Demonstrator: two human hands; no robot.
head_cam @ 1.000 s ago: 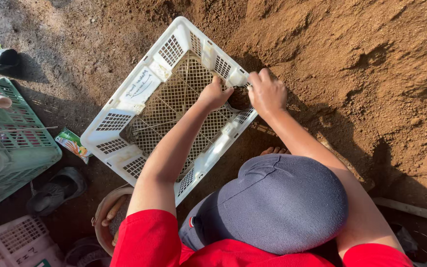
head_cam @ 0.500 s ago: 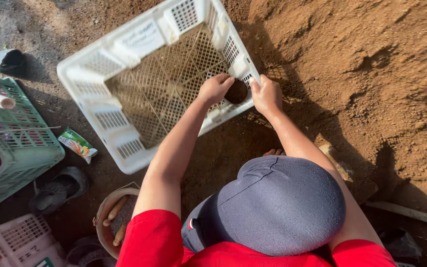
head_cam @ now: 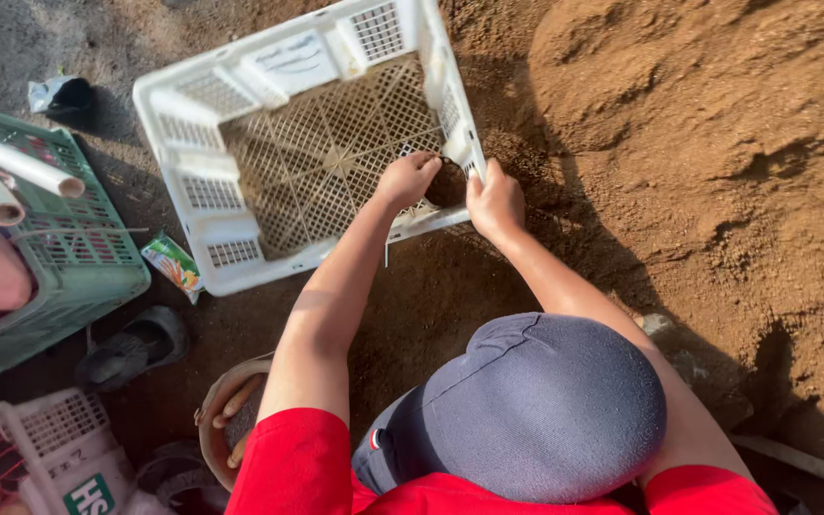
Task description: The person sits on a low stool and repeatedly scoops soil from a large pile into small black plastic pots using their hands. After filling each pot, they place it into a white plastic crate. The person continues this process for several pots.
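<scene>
Left hand: I see my left hand point(head_cam: 410, 178) curled, fingers closed over the near corner of the white lattice crate point(head_cam: 269, 124).
Right hand: my right hand point(head_cam: 495, 198) clamps the same corner's rim from outside.
Crate: at 12 o'clock from me, lying on the dirt.
Change: it has swung from tilted diagonal to nearly flat, its open side up.
Soil mound point(head_cam: 717, 143): at 2 o'clock.
Green crate point(head_cam: 78, 267): at 9 o'clock.
</scene>
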